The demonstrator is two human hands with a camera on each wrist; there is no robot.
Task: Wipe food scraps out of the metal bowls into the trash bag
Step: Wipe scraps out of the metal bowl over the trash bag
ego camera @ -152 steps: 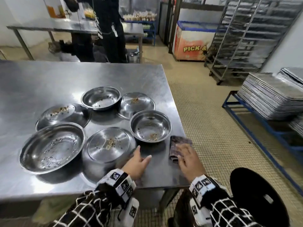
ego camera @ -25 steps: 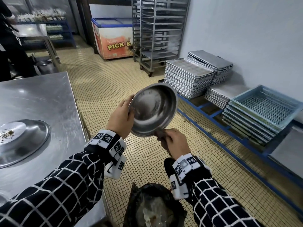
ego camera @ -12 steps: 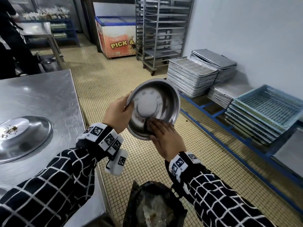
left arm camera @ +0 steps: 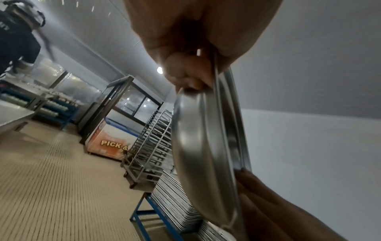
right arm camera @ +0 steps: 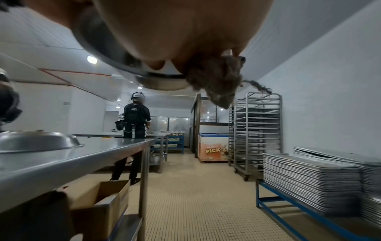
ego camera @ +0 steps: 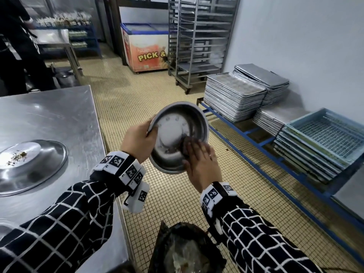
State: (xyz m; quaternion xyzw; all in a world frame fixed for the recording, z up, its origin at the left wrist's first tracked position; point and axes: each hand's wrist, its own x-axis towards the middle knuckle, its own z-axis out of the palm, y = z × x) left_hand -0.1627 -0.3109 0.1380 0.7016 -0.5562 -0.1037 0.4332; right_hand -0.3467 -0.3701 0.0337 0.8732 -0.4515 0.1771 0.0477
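I hold a round metal bowl (ego camera: 178,131) tilted on edge above the open black trash bag (ego camera: 185,251). My left hand (ego camera: 140,141) grips its left rim, thumb inside and fingers behind, as the left wrist view shows on the bowl (left arm camera: 206,146). My right hand (ego camera: 199,158) lies with flat fingers inside the bowl's lower right part and presses a dark cloth (ego camera: 186,141) against the metal. In the right wrist view the cloth (right arm camera: 218,81) bunches out past the palm beside the bowl's rim (right arm camera: 148,75).
The steel table (ego camera: 49,115) is at my left, with an upturned bowl (ego camera: 33,164) carrying scraps on its base. Stacked baking trays (ego camera: 232,95) and blue crates (ego camera: 323,138) line the right wall. A person (right arm camera: 136,120) stands at the far table. A cardboard box (right arm camera: 98,195) sits under the table.
Six seconds ago the bowls and cloth lay on the table. Over the last second my right hand has moved from under the rim into the bowl and slid the cloth to its lower right.
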